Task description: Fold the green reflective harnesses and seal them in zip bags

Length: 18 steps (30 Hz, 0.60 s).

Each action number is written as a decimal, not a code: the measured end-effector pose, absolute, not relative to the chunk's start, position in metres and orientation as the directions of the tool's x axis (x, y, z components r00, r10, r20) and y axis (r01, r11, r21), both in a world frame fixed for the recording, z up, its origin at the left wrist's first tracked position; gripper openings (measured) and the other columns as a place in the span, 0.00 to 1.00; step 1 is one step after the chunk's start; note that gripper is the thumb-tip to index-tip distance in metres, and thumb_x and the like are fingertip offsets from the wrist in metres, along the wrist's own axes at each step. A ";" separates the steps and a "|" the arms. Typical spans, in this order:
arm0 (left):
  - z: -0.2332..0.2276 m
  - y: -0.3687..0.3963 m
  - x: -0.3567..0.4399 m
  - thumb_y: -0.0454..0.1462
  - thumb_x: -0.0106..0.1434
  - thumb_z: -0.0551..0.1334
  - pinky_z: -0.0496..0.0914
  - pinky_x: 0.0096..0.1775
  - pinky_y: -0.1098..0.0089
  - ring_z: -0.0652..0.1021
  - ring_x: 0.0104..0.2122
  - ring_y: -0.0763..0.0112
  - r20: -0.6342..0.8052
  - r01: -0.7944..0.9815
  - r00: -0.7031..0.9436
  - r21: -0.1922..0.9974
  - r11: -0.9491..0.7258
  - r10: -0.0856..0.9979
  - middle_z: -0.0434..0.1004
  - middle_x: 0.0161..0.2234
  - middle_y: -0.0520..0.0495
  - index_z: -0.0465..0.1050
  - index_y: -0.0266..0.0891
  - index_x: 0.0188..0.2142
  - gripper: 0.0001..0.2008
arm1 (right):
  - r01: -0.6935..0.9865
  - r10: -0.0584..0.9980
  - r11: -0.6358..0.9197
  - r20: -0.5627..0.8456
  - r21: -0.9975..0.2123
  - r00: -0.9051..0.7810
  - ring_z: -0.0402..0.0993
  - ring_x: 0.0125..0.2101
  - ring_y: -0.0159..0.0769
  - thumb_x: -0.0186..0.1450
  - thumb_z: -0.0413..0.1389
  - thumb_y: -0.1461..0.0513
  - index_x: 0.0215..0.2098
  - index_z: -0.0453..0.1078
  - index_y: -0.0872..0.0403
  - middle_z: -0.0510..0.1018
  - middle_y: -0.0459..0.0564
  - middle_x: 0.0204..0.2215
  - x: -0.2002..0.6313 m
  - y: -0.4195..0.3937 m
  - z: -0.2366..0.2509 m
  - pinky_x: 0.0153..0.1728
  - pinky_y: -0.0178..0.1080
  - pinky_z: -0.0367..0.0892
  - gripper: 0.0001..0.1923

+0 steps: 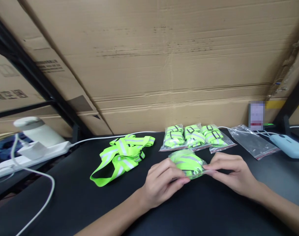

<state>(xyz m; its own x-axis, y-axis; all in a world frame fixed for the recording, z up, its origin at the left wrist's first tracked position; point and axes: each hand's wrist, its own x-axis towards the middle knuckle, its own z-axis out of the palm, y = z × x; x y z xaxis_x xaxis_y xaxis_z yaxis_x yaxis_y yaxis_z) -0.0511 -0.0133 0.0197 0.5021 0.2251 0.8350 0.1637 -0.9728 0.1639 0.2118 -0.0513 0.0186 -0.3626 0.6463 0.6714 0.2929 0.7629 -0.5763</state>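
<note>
Head view: both hands low at centre on the black surface, closed on one small clear bag stuffed with a folded neon-yellow strap; left hand pinching the bag's near-left edge between thumb and fingers, right hand pinching the right edge, seemingly along the mouth strip, fingertips pressed together; bag resting on the surface between the two, not lifted.

At 12 o'clock from the bag, just beyond it, three filled bags in a row, edges overlapping, each with a folded strap and a black buckle showing; at 10 o'clock, lying loose and unfolded, a neon vest with grey reflective bands; at 2 o'clock, an empty bag with a red-striped mouth, flat; farther out at 3 o'clock, a pale blue device with white cable; far off at 9 o'clock, a power strip with a white plug and cord trailing toward 7 o'clock; cardboard boxes walling the back.

Judged step: closing the filled bag, by the look of the grip along the seal; strap already inside. Next move, judged: pressing the strip flat along its whole length, air squeezed out first, left hand steadying the bulge so the strap stays clear of the seal; whether the seal is already shut, cannot tell.
</note>
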 end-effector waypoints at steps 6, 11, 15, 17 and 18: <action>0.024 -0.011 -0.051 0.39 0.71 0.63 0.68 0.26 0.73 0.70 0.25 0.74 0.848 0.139 0.476 0.192 -0.972 0.235 0.69 0.25 0.53 0.69 0.39 0.35 0.09 | 0.161 0.717 0.673 0.583 -0.722 -0.383 0.79 0.34 0.33 0.65 0.64 0.68 0.45 0.82 0.45 0.83 0.48 0.36 0.211 -0.053 0.022 0.35 0.36 0.73 0.14; 0.019 -0.007 -0.051 0.42 0.69 0.65 0.67 0.27 0.73 0.69 0.25 0.74 0.852 0.126 0.449 0.236 -0.964 0.267 0.68 0.27 0.53 0.66 0.39 0.36 0.11 | 0.123 0.776 0.585 0.509 -0.802 -0.372 0.78 0.31 0.32 0.63 0.67 0.66 0.41 0.84 0.45 0.83 0.47 0.32 0.211 -0.054 0.022 0.33 0.35 0.71 0.11; 0.017 -0.004 -0.053 0.47 0.68 0.65 0.67 0.28 0.71 0.69 0.27 0.72 0.838 0.117 0.455 0.280 -0.953 0.302 0.66 0.29 0.52 0.67 0.39 0.42 0.15 | 0.088 0.821 0.500 0.439 -0.862 -0.365 0.75 0.29 0.31 0.64 0.66 0.64 0.37 0.84 0.47 0.81 0.48 0.30 0.211 -0.054 0.021 0.31 0.35 0.69 0.05; 0.018 -0.003 -0.054 0.53 0.65 0.65 0.70 0.32 0.68 0.71 0.31 0.68 0.811 0.123 0.482 0.313 -0.942 0.333 0.67 0.33 0.49 0.66 0.39 0.47 0.22 | 0.025 0.863 0.413 0.383 -0.910 -0.330 0.73 0.27 0.31 0.66 0.65 0.62 0.32 0.83 0.49 0.80 0.47 0.28 0.211 -0.054 0.020 0.29 0.34 0.68 0.05; 0.019 -0.003 -0.054 0.56 0.63 0.66 0.72 0.35 0.65 0.72 0.34 0.65 0.788 0.135 0.504 0.332 -0.934 0.353 0.69 0.36 0.47 0.65 0.39 0.50 0.27 | -0.027 0.885 0.361 0.352 -0.932 -0.305 0.72 0.26 0.30 0.66 0.65 0.61 0.30 0.82 0.50 0.79 0.47 0.27 0.211 -0.054 0.020 0.27 0.34 0.68 0.07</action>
